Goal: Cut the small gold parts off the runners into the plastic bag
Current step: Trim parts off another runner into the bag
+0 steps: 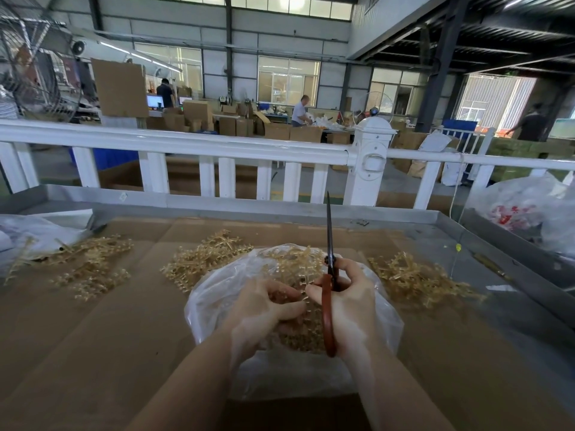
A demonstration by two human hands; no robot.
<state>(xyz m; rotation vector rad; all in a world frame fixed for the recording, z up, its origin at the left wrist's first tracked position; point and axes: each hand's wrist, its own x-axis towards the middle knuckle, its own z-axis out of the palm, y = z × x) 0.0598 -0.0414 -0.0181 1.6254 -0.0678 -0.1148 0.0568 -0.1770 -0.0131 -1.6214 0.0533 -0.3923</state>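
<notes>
Pale gold runners (292, 269) fill the clear bag (217, 293). Left hand (264, 309) pinches one; right hand (348, 303) beside it grips upright scissors (329, 275), blades together.

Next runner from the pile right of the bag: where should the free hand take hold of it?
Judging by shape, pinch a bare stem sticking out of the right pile, coming from the bag side. The branches carry the gold parts, and the stem gives fingers a clean hold.
</notes>
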